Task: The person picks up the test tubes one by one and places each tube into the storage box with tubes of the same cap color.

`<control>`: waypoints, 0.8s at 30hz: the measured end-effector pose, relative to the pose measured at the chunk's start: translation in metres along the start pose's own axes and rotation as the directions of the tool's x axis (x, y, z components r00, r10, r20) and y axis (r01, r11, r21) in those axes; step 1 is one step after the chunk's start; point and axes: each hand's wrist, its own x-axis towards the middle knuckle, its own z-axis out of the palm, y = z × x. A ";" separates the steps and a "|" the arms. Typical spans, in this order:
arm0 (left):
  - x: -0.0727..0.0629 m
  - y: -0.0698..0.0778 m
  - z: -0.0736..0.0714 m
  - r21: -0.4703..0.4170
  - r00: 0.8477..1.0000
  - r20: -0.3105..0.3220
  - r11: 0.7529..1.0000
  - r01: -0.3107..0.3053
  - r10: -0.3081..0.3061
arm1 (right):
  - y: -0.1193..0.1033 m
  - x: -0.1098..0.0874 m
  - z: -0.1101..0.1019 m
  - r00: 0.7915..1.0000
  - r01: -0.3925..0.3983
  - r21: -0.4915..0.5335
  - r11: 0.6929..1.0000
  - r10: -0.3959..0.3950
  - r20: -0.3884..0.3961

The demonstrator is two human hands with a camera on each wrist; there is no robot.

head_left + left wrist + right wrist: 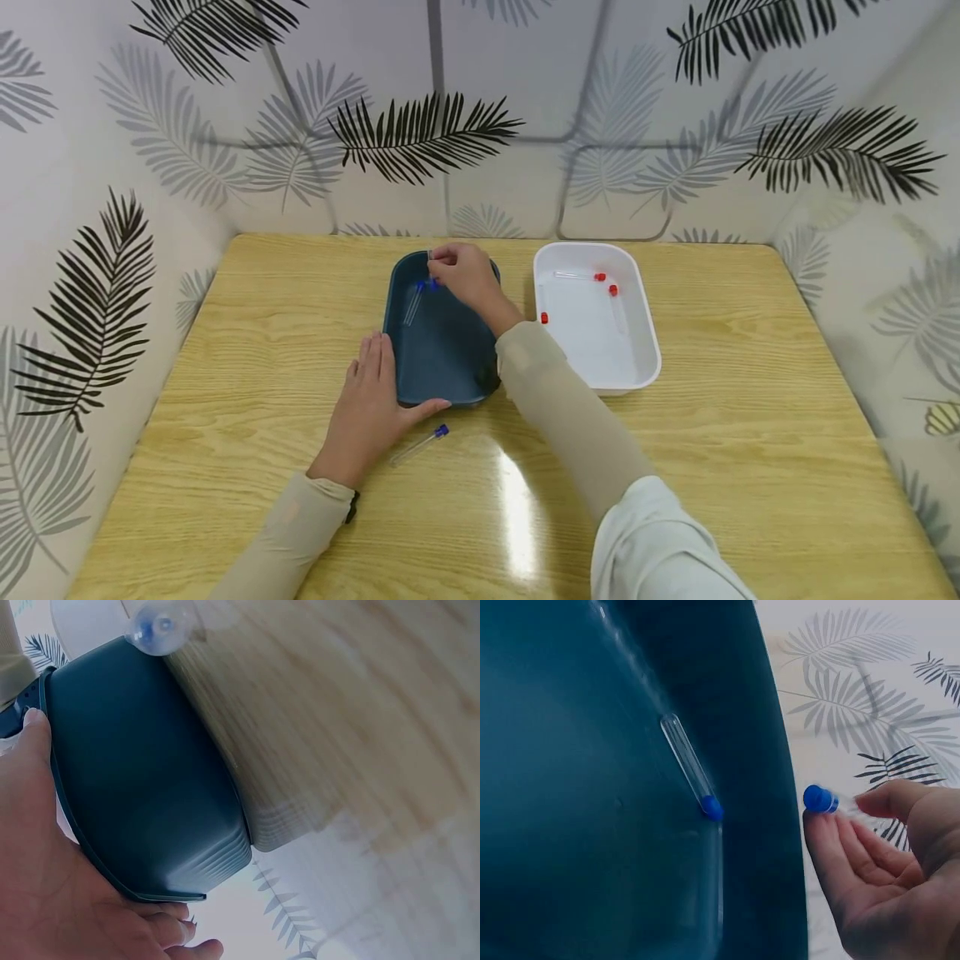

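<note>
My right hand (471, 279) is over the far end of the dark blue tray (450, 367), pinching a clear test tube with a blue cap (821, 799) between thumb and fingers. Inside that tray lies another blue-capped test tube (688, 761), near its far left side. My left hand (367, 408) rests against the tray's near left corner, fingers straight along the side and thumb along the front rim (46, 697). On the table just in front of the tray lies a third blue-capped test tube (420, 445), close to the left thumb; the left wrist view shows its cap blurred.
A white tray (600, 367) stands to the right of the dark one, partly behind the right forearm. In it are red-capped tubes, with red caps (600, 277) at the far end and the left side. Patterned cloth (450, 192) rises behind the wooden table (750, 400).
</note>
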 end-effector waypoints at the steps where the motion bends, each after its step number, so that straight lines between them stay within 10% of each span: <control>1: 0.000 0.000 0.000 -0.001 1.000 0.002 1.000 0.001 -0.001 | 0.002 0.001 0.001 1.000 -0.014 0.002 1.000 0.014 0.002; 10: 0.000 0.000 0.000 0.007 1.000 0.014 1.000 0.015 -0.015 | 0.012 0.005 0.007 0.982 -0.159 0.026 0.987 0.155 0.107; 24: 0.000 0.002 -0.001 0.017 1.000 0.013 1.000 0.014 -0.015 | 0.025 0.003 0.006 0.881 -0.402 0.145 0.904 0.338 0.332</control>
